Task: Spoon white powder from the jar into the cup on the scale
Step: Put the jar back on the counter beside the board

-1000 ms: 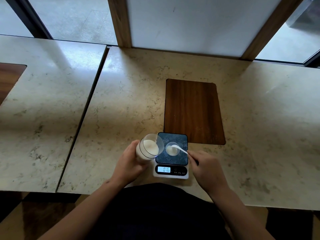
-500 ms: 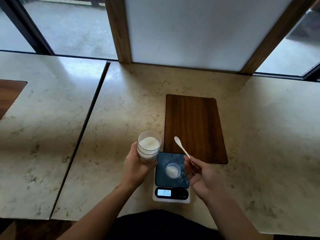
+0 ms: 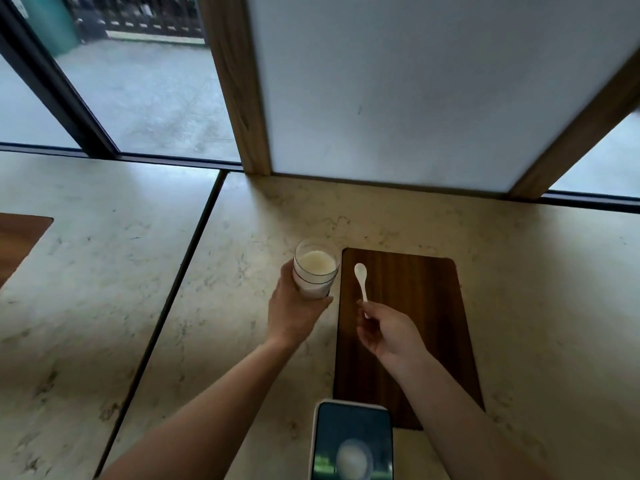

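Item 1. Clear glass jar of white powder: about half full, no lid in view, upright, clasped around its lower body by the left hand. It is held over the pale marbled stone table, just left of the dark wooden rectangular board; whether its base touches the table cannot be told.

Item 2. Small white plastic spoon: pinched at the handle end by the right hand, bowl pointing away from the person, over the board. The bowl looks empty.

Item 3. Small clear cup: stands on the dark-topped white-edged digital scale at the bottom edge of the view, blurred, with white powder inside. It sits well apart from jar and spoon, nearest the person.

Risks, as judged:
- Jar and cup are far apart, so a loaded spoon would travel a long way; a tilt of the shallow bowl would scatter powder on the board or scale top.
- The right forearm passes just beside the scale; a brush could nudge the cup or upset the reading.
- The open jar could spill if it tips in the grip.

Pose: both arms extended forward, bare forearms converging. Left hand wrapped around the jar, thumb nearest the board. Right hand palm turned partly up, fingers closed on the spoon handle.
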